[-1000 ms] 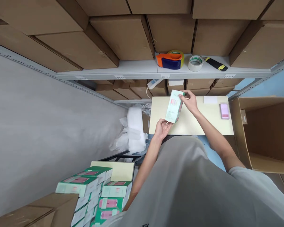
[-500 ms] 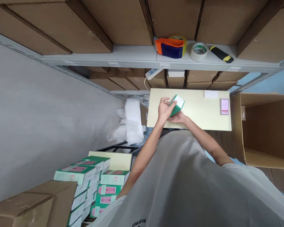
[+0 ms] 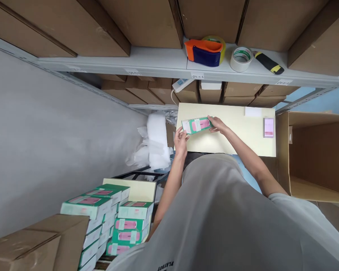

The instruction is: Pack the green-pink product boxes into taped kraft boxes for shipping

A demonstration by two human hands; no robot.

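Observation:
A slim green, pink and white product box (image 3: 199, 124) is held lengthwise above the pale yellow tabletop (image 3: 228, 143). My left hand (image 3: 181, 141) grips its left end near the white flap, fingers curled around the edge. At the opposite end, my right hand (image 3: 218, 124) has its thumb and fingers closed on the box. The printed pink face is turned up towards me. Whether the end flap is fully closed I cannot tell.
Stacked green-and-white boxes (image 3: 127, 224) stand at lower left, beside a brown carton (image 3: 39, 241). An open carton (image 3: 284, 150) is at right. A tape dispenser (image 3: 205, 54), tape roll (image 3: 241, 60) and cutter (image 3: 268, 63) lie on the shelf. White foam wrap (image 3: 158, 143) hangs left.
The box has turned from end-up to lying lengthwise, its pink face now showing. My left hand moved left and down to one end; my right hand moved up to the other.

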